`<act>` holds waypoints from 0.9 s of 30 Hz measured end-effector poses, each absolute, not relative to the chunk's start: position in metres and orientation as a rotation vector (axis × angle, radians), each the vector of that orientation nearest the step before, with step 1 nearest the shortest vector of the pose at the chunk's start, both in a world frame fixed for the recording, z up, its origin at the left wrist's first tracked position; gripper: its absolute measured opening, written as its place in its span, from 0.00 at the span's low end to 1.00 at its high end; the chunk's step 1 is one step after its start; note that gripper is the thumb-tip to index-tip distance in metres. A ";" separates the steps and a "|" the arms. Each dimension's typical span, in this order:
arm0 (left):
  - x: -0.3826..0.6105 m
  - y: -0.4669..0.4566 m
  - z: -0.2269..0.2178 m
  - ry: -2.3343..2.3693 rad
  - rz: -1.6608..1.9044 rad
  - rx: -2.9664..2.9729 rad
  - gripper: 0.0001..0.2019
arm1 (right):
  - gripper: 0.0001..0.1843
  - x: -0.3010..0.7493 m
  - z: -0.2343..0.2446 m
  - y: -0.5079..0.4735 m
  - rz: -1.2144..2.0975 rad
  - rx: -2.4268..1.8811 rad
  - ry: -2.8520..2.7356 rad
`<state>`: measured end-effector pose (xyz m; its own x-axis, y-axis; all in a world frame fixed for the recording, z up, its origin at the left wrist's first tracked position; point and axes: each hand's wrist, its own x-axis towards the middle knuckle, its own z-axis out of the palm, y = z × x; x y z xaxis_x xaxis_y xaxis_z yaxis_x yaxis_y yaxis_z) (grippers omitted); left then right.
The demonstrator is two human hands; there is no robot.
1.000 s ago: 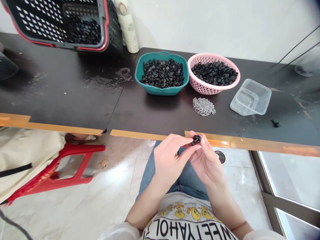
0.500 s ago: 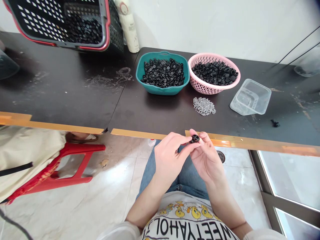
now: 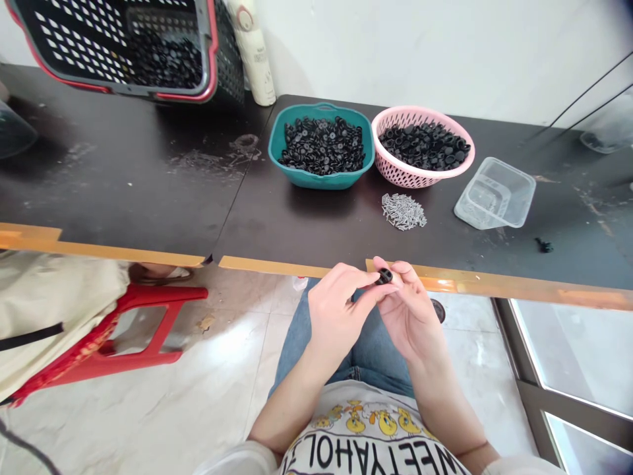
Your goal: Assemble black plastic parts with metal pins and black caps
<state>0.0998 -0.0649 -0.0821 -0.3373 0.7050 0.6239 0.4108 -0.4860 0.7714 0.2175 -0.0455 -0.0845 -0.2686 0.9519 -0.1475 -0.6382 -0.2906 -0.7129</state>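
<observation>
A small round black plastic part is pinched between both hands, just in front of the table's taped edge. My left hand grips it from the left with thumb and forefinger. From the right, my right hand holds the same part in its fingertips, palm partly turned up. Fingers cover much of the part. Beyond my hands lies a pile of small silvery metal pins. Behind that stand a teal basin full of black discs and a pink basket of black cap-like pieces.
A clear plastic tub sits to the right, near a small black scrap. At back left, a dark crate with black parts leans beside a cream bottle. A seated person's clothing and red stool are at left.
Both hands keep hold of the black part, which has turned slightly in the fingers. Otherwise the scene looks the same.
</observation>
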 end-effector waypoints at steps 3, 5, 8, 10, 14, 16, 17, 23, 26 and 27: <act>0.100 -0.064 -0.083 1.414 1.971 1.651 0.07 | 0.08 0.219 -0.084 -0.048 1.756 -0.665 -0.716; 0.100 -0.064 -0.083 1.407 1.992 1.653 0.07 | 0.08 0.219 -0.084 -0.050 1.734 -0.664 -0.758; 0.099 -0.065 -0.082 1.401 2.006 1.658 0.08 | 0.06 0.219 -0.083 -0.052 1.720 -0.672 -0.789; 0.098 -0.066 -0.082 1.395 2.000 1.665 0.09 | 0.06 0.219 -0.083 -0.054 1.722 -0.662 -0.784; 0.098 -0.067 -0.081 1.367 2.002 1.676 0.09 | 0.07 0.219 -0.083 -0.053 1.712 -0.637 -0.753; 0.099 -0.067 -0.081 1.341 2.011 1.673 0.09 | 0.07 0.220 -0.082 -0.053 1.710 -0.626 -0.747; 0.099 -0.067 -0.081 1.332 2.011 1.671 0.09 | 0.07 0.220 -0.081 -0.053 1.713 -0.619 -0.748; 0.099 -0.065 -0.081 1.324 1.994 1.667 0.09 | 0.07 0.220 -0.079 -0.053 1.722 -0.594 -0.769; 0.100 -0.065 -0.081 1.329 1.994 1.658 0.09 | 0.07 0.221 -0.079 -0.054 1.713 -0.608 -0.771; 0.100 -0.065 -0.081 1.328 1.995 1.650 0.09 | 0.07 0.222 -0.079 -0.054 1.708 -0.615 -0.771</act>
<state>0.1001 -0.0654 -0.0807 -0.3386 0.6683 0.6624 0.3534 -0.5621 0.7477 0.2216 -0.0536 -0.0787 -0.2553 0.9668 -0.0153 -0.6280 -0.1778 -0.7577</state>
